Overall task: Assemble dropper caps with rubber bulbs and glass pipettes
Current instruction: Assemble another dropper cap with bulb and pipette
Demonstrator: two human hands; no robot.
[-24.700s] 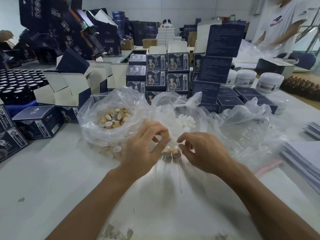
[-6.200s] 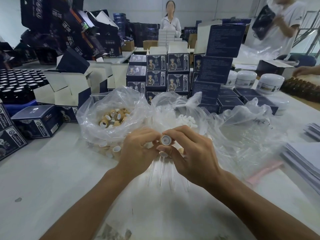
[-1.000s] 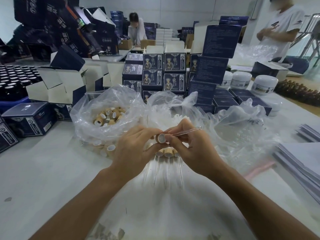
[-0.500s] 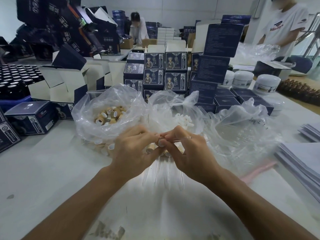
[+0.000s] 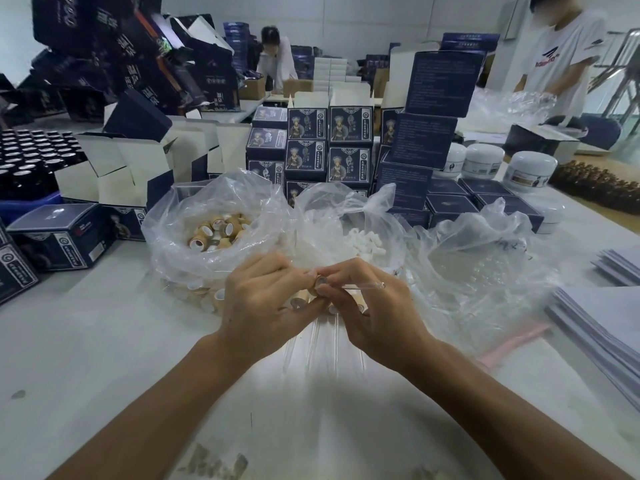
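Observation:
My left hand (image 5: 266, 299) pinches a tan dropper cap (image 5: 318, 284) at its fingertips. My right hand (image 5: 374, 306) holds a thin glass pipette (image 5: 363, 286) that lies sideways, its tip pointing right and its other end at the cap's opening. Below my hands several finished droppers (image 5: 313, 332) lie in a row on the white table, their glass tubes pointing toward me. Behind them stand clear plastic bags: tan caps (image 5: 218, 230) on the left, white rubber bulbs (image 5: 363, 240) in the middle, glass pipettes (image 5: 485, 271) on the right.
Dark blue cartons (image 5: 332, 143) are stacked behind the bags, with white jars (image 5: 530, 171) at the right and black bottle tops (image 5: 31, 154) at the far left. Paper sheets (image 5: 602, 327) lie at the right edge. Two people stand at the back tables.
Over the last second the pipette stayed level in my right hand against the cap in my left. Both hands shifted only slightly above the row of droppers.

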